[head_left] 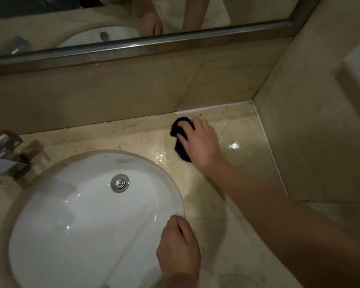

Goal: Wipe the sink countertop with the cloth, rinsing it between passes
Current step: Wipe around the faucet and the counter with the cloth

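Note:
A dark, bunched cloth (180,140) lies on the wet beige marble countertop (233,129), near the back wall and to the right of the basin. My right hand (200,142) is on top of it, thumb and fingers curled over the fabric, holding it against the stone. Part of the cloth is hidden under the palm. My left hand (178,248) rests at the front right rim of the white oval sink (75,215), fingers loosely curled and holding nothing.
A chrome faucet (2,152) stands at the left edge behind the basin. The drain plug (119,182) sits in the bowl. A metal-framed mirror (133,44) runs along the back wall, and a side wall (312,132) closes the counter on the right.

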A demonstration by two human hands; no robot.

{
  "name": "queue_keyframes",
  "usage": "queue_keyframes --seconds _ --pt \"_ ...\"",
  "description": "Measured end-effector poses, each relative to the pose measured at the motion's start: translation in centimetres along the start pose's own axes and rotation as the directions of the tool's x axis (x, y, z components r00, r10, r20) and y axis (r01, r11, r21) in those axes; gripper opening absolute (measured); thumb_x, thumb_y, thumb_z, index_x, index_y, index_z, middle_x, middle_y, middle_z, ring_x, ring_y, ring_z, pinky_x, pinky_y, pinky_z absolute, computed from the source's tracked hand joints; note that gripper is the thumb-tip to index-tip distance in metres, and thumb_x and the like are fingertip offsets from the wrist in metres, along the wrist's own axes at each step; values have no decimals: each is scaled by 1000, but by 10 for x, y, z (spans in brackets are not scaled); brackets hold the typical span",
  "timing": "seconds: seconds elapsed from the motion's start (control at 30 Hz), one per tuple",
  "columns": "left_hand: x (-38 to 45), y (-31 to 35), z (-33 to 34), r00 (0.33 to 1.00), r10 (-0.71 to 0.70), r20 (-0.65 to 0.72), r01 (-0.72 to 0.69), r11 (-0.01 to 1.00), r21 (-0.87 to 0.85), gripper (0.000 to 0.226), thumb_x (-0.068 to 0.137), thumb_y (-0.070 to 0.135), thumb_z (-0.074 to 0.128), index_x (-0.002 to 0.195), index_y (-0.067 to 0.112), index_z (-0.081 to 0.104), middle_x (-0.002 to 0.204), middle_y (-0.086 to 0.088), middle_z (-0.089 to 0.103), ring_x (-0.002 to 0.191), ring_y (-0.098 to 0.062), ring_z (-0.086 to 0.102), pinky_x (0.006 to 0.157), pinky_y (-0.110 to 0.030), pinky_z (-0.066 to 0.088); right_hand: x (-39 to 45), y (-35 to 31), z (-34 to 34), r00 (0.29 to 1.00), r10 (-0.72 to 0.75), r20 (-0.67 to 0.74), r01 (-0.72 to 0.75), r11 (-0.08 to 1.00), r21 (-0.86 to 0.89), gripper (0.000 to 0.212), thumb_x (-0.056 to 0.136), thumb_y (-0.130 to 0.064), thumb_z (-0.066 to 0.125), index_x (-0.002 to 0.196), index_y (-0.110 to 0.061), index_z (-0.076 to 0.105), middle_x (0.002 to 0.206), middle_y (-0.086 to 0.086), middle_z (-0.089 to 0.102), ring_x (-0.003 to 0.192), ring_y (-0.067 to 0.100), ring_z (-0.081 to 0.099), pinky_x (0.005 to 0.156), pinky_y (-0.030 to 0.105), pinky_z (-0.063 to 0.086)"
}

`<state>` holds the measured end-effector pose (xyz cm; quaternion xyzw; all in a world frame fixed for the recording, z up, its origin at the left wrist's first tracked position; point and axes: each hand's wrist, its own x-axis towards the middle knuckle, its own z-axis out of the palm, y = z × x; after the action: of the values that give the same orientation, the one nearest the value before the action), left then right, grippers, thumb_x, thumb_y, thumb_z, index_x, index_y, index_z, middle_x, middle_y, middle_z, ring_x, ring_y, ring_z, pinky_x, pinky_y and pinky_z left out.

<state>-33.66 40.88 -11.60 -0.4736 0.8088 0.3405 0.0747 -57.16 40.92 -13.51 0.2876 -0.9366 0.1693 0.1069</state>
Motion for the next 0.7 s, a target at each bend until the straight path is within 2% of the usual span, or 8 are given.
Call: queue_keyframes --seconds 0.13,0.23,0.37,0.47,0.6,0.7 --pt "-1 -1 2 1000 14 -24 -14 1000 -18 33 101 29 28 69 27 32 66 3 50 67 -13 49 62 -33 35 1 90 -25 944 304 -126 -323 930 -174 40 96 -34 43 116 -6 62 97 23 59 86 38 57 69 41 44" --pt "-1 -4 3 999 16 -42 -17 1000 -19 34 102 32 28 68 27 30 65 3 50 65 -16 48 63 -35 36 -26 104 -43 947 284 -149 -314 916 -250 34 97 -29 48 117 -4 60 94 22 58 81 36 55 64 40 44" --pt "-2 -3 2 1000 14 -22 -14 1000 -18 33 100 34 24 69 27 33 68 3 53 68 -18 52 64 -35 37 -110 71 -57 893 437 -111 -448 886 -121 30 97 -21 59 122 -5 60 103 22 55 91 39 52 70 44 47" --pt "-2 -2 -1 1000 17 0 -17 999 -28 33 101 31 26 69 27 34 68 4 54 67 -15 51 61 -34 35 -165 53 -64 921 384 -61 -389 906 -169 32 93 -19 65 122 -6 63 102 23 58 90 39 55 73 46 52" --pt "-2 -2 -3 1000 29 11 -28 999 -40 32 101 31 24 70 27 33 68 5 52 66 -12 51 61 -33 36 -140 65 -64 960 279 -33 -279 936 -213 29 102 -23 51 124 -7 60 104 22 56 91 37 52 73 44 50" --pt "-1 -2 -2 1000 24 -12 -25 998 -63 30 99 33 25 72 27 35 69 6 50 68 -14 51 63 -33 37 -83 76 -47 906 418 -72 -424 890 -168 29 101 -24 52 121 -5 59 106 26 55 95 40 50 76 44 44"
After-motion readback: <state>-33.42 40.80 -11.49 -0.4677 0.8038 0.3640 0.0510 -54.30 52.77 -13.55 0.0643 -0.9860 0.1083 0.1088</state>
